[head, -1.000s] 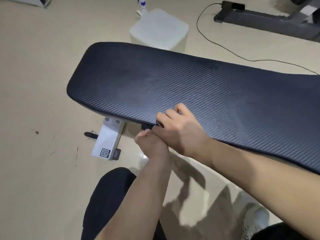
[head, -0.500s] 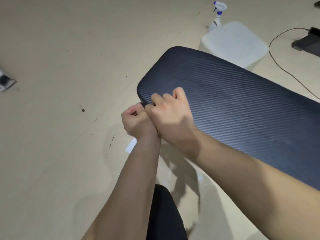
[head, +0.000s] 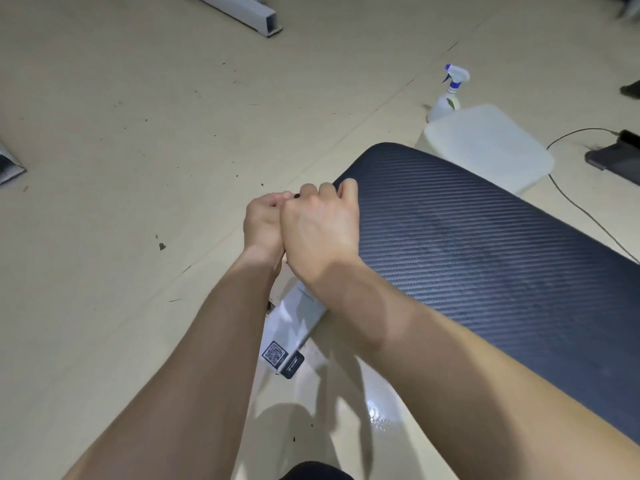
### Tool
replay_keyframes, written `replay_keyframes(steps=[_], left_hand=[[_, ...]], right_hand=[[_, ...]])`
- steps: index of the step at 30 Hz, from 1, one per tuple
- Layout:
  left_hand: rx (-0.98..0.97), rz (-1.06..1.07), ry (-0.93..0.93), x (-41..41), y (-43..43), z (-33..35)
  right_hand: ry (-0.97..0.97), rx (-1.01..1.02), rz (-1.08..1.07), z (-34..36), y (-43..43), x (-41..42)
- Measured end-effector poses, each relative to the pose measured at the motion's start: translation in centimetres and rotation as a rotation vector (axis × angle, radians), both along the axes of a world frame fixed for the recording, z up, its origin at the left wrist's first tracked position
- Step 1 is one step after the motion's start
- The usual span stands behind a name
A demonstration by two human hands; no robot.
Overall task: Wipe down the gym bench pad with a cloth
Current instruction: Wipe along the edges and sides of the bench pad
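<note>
Both fists sit at the pad's (head: 485, 265) near corner: right hand (head: 320, 230) curled over the edge, left hand (head: 265, 221) closed beside it. A dark scrap (head: 296, 196), maybe the cloth, could slip out unseen.

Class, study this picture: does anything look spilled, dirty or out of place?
Yes. A glossy wet patch shines on the floor beside the bench pad, suggesting a spill. Dark specks also litter the floor.

Glossy beige floor (head: 138, 140), scuffed and speckled with dark debris. White translucent plastic container (head: 491, 150) beside white spray bottle with blue trigger (head: 450, 93). Thin cable (head: 575, 202) crosses floor at right.
</note>
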State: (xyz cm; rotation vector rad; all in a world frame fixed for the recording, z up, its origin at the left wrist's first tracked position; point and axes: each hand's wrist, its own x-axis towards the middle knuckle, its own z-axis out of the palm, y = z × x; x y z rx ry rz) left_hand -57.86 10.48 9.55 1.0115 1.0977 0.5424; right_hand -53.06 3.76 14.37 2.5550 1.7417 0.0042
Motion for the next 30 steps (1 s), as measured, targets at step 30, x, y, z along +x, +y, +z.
replay_keyframes(steps=[30], left_hand=[[0.626, -0.604, 0.544, 14.1, 4.4, 3.3]], right_hand=[[0.305, -0.069, -0.119, 0.6, -10.8, 6.5]])
